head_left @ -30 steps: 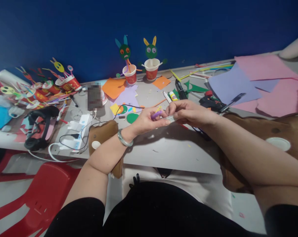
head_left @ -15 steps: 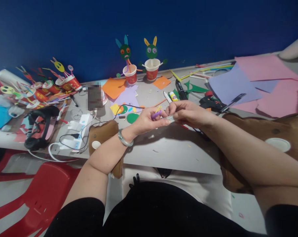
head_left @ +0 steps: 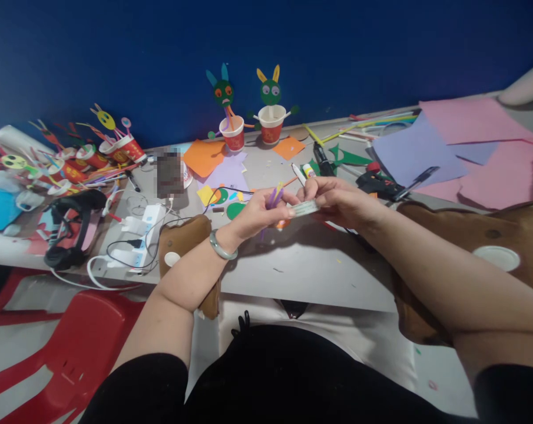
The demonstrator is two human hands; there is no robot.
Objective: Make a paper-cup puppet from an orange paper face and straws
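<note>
Purple and yellow straws (head_left: 274, 197) stick up from the fingers of my left hand (head_left: 258, 212), which is closed on them. Below that hand, an orange piece (head_left: 282, 224) shows in part. My right hand (head_left: 339, 199) grips what looks like a roll of clear tape (head_left: 304, 208), seen edge-on. Its near end touches the fingertips of my left hand. Both hands are close together above the front of the table (head_left: 301, 265). A green paper circle (head_left: 236, 211) lies just left of my left hand, and a glue stick (head_left: 309, 171) lies behind my right hand.
Two paper-cup figures (head_left: 234, 135) stand against the blue wall. More decorated cups (head_left: 89, 156) are at the left, near a black headset (head_left: 76, 227) and a power strip (head_left: 149, 235). Coloured paper (head_left: 419, 150) and brown cushions (head_left: 460, 235) lie at the right.
My hands have drawn slightly apart, so more of the tape roll shows between them. The straws now point more upright, and the orange piece has come into view below my left hand.
</note>
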